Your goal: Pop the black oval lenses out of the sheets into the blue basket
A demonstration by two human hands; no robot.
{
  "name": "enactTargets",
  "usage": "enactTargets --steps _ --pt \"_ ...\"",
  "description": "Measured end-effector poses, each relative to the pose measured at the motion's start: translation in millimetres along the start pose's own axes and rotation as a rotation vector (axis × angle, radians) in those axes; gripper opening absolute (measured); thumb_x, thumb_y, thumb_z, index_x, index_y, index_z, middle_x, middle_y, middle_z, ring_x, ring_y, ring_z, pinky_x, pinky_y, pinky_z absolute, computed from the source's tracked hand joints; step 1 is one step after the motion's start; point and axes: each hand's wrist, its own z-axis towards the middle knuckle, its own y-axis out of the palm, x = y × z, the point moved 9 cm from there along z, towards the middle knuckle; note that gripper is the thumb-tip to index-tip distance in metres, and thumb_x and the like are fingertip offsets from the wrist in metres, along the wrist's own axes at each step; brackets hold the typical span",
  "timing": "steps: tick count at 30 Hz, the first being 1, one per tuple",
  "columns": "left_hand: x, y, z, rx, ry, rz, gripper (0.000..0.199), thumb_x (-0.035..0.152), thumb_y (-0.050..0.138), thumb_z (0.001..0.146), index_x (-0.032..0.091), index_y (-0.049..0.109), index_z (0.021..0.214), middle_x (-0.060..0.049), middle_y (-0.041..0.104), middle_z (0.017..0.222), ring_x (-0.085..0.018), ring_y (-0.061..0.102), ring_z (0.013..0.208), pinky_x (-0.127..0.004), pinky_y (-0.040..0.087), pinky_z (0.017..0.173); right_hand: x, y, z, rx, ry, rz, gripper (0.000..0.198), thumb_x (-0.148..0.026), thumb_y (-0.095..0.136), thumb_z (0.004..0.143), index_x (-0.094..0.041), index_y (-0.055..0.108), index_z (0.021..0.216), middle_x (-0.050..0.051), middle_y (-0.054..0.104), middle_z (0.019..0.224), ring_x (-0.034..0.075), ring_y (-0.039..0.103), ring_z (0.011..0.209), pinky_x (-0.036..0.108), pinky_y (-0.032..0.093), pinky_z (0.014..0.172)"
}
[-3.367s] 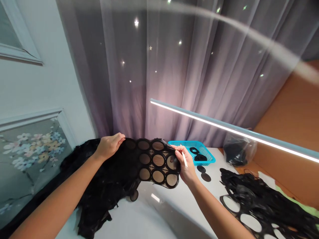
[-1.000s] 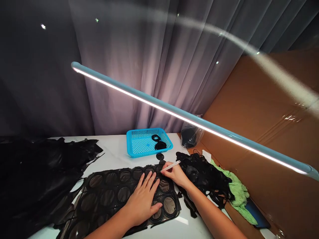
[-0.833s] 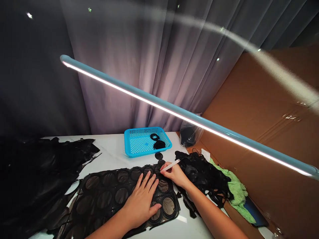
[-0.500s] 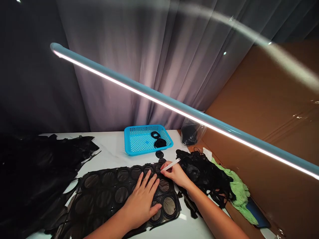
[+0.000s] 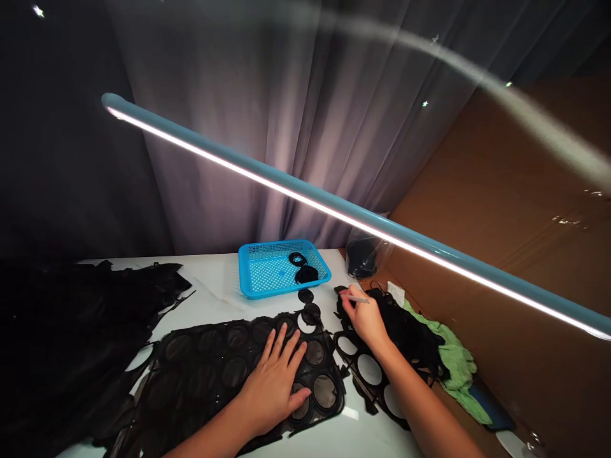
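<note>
My left hand (image 5: pixel 274 385) lies flat, fingers spread, on a black rubbery sheet (image 5: pixel 186 381) with rows of round outlines. In the sheet's far right corner, one round opening shows white, partly overlapped by a loose black disc (image 5: pixel 311 313). My right hand (image 5: pixel 366 318) is closed around a slim pale tool (image 5: pixel 357 299), whose exact kind I cannot make out. It is over the near-left edge of a heap of black scraps (image 5: pixel 410 337). Whether its fingertips also grip a scrap, I cannot tell. Beneath that forearm lies a black strip with round holes (image 5: pixel 358 357).
A blue plastic basket (image 5: pixel 245 273) holding black rings stands at the back, with another black disc (image 5: pixel 305 296) before it. Black sheets (image 5: pixel 71 356) cover the left side. A green cloth (image 5: pixel 453 362) is on the right. The lit lamp tube (image 5: pixel 286 184) crosses above.
My right hand has moved right and away from the sheet's corner to the scrap heap, tool still held. White now shows in the corner opening, and the holed strip is more exposed. My left hand stays.
</note>
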Motion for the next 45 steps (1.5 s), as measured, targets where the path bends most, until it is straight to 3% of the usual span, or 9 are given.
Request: enactTargets --steps 4,9,27,31,36,39,41,43,45 --pt "13 -4 -7 -0.001 0.098 -0.027 0.065 0.044 0.066 0.088 0.027 0.041 0.145 -0.011 0.028 0.157 -0.033 0.020 0.145 -0.055 0.023 0.115 -32 35 -45 -0.327 0.011 0.299 0.015 -0.023 0.051 0.090 -0.022 0.055 0.075 0.001 0.068 0.081 0.017 0.057 0.071 0.026 0.038 0.064" --pt "20 -2 -18 -0.066 0.140 -0.059 0.065 0.035 0.067 0.089 0.030 0.038 0.147 -0.010 0.021 0.159 -0.033 0.021 0.144 -0.055 0.026 0.114 -46 58 -81 -0.476 0.029 0.358 0.011 -0.018 0.054 0.086 -0.020 0.058 0.076 0.000 0.066 0.083 0.016 0.057 0.075 0.025 0.040 0.068" --pt "21 -3 -20 0.005 0.162 -0.080 0.063 0.029 0.063 0.090 0.032 0.038 0.147 -0.005 0.013 0.162 -0.033 0.017 0.145 -0.055 0.022 0.115 -35 65 -80 -0.516 0.021 0.422 0.010 -0.015 0.058 0.082 -0.019 0.055 0.073 0.000 0.064 0.085 0.015 0.056 0.078 0.024 0.041 0.069" --pt "21 -5 -19 0.000 0.156 -0.074 0.065 0.028 0.064 0.089 0.032 0.037 0.147 -0.005 0.015 0.161 -0.033 0.018 0.145 -0.055 0.022 0.115 -53 63 -86 -0.492 -0.094 0.278 0.011 -0.014 0.056 0.085 -0.020 0.053 0.076 0.001 0.063 0.088 0.015 0.057 0.078 0.024 0.042 0.070" --pt "21 -6 -18 -0.023 0.160 -0.068 0.064 0.026 0.066 0.087 0.031 0.040 0.146 -0.006 0.017 0.161 -0.033 0.018 0.145 -0.055 0.024 0.114 -59 59 -89 -0.400 -0.315 -0.164 0.013 -0.011 0.049 0.087 -0.020 0.053 0.079 0.005 0.062 0.081 0.020 0.055 0.077 0.030 0.042 0.071" --pt "24 -11 -17 -0.004 0.167 -0.056 0.057 0.027 0.065 0.088 0.031 0.045 0.142 -0.007 0.018 0.160 -0.034 0.019 0.144 -0.056 0.026 0.113 -25 18 -66 -0.110 -0.122 -0.320 0.018 -0.011 0.043 0.088 -0.020 0.053 0.076 0.007 0.061 0.075 0.022 0.055 0.072 0.032 0.041 0.069" --pt "28 -15 -17 0.006 0.170 -0.033 0.054 0.026 0.065 0.088 0.028 0.048 0.139 -0.008 0.020 0.160 -0.034 0.022 0.144 -0.055 0.029 0.113 -10 -8 -62 0.024 -0.017 -0.248 0.017 -0.015 0.042 0.092 -0.019 0.054 0.080 0.009 0.063 0.082 0.022 0.057 0.077 0.032 0.042 0.071" --pt "35 -14 -21 -0.010 0.187 -0.020 0.051 0.023 0.065 0.088 0.026 0.051 0.137 -0.010 0.025 0.158 -0.033 0.026 0.143 -0.053 0.030 0.113 -12 -12 -69 -0.025 0.004 -0.082 0.015 -0.020 0.043 0.094 -0.020 0.056 0.086 0.008 0.065 0.088 0.020 0.059 0.079 0.030 0.043 0.073" --pt "43 -11 -28 -0.049 0.224 -0.039 0.052 0.025 0.066 0.088 0.026 0.050 0.138 -0.011 0.032 0.155 -0.032 0.030 0.141 -0.052 0.031 0.112 -26 2 -87 -0.199 0.009 0.078 0.014 -0.022 0.045 0.094 -0.020 0.058 0.090 0.004 0.066 0.086 0.017 0.058 0.075 0.027 0.042 0.069"
